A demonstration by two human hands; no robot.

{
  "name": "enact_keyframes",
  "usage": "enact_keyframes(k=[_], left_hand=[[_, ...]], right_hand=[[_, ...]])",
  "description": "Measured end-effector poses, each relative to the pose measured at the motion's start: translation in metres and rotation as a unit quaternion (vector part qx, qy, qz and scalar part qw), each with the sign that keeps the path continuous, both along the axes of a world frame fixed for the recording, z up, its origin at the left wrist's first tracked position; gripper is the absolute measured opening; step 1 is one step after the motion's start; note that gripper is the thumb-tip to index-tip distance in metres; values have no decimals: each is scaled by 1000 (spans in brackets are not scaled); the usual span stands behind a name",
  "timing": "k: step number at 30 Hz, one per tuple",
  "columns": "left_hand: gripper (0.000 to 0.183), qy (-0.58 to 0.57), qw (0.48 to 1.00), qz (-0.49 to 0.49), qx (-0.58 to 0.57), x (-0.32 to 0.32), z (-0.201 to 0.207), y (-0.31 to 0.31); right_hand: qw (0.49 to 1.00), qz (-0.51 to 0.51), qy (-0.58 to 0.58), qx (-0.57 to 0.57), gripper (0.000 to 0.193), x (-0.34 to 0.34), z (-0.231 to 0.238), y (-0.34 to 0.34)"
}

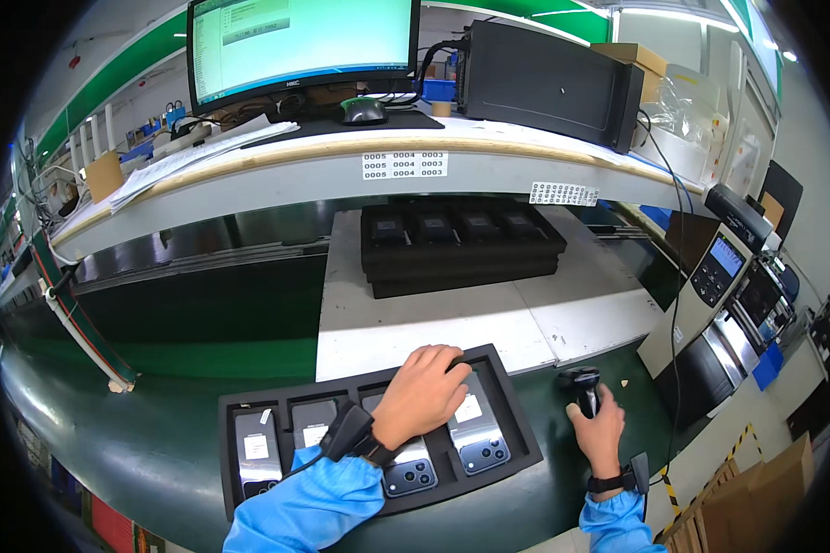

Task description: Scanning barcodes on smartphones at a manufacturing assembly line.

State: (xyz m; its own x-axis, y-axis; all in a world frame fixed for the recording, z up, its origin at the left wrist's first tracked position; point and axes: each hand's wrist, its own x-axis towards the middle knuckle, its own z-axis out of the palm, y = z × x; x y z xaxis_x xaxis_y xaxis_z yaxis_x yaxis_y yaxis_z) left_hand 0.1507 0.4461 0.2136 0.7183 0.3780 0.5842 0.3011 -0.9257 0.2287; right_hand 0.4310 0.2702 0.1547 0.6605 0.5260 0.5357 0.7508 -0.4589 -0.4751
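Note:
A black foam tray [516, 441] lies slantwise on the green work surface, with several smartphones in its slots, camera ends toward me. The rightmost phone [482, 433] carries a white label on its back; another phone [256, 449] with a label lies in the far-left slot. My left hand [421, 396] reaches across the tray with bent fingers closed at its far rim, by the top end of the rightmost phone. What those fingertips hold is hidden. To the right of the tray, my right hand [599, 429] is closed round the handle of a black handheld barcode scanner [581, 380].
Stacked black foam trays [461, 263] stand on a pale board [433, 330] beyond. Above is a shelf [295, 175] with a monitor [304, 46], a mouse [363, 111] and a black computer case [544, 83]. A label printer [710, 286] stands at right; a cable hangs before it.

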Motion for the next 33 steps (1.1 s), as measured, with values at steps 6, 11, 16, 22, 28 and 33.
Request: enact_keyframes(k=[6,11,16,22,28,33], left_hand=[[27,-26,1000,17,1,12,-24,2],[27,-36,998,21,-43,8,-22,5],[28,-38,998,6,-52,12,-25,6],[30,-34,998,17,-41,12,-27,11],[42,83,992,81,53,14,-28,3],[42,80,994,69,25,20,-44,2]], right_hand=[[881,180,438,13,42,10,33,-2],[655,299,679,-143,43,-57,98,0],[631,339,680,-157,28,-76,83,5],[643,351,658,-174,41,-85,90,13],[746,295,594,-66,52,-69,91,-3],[949,211,226,-56,31,14,-25,7]])
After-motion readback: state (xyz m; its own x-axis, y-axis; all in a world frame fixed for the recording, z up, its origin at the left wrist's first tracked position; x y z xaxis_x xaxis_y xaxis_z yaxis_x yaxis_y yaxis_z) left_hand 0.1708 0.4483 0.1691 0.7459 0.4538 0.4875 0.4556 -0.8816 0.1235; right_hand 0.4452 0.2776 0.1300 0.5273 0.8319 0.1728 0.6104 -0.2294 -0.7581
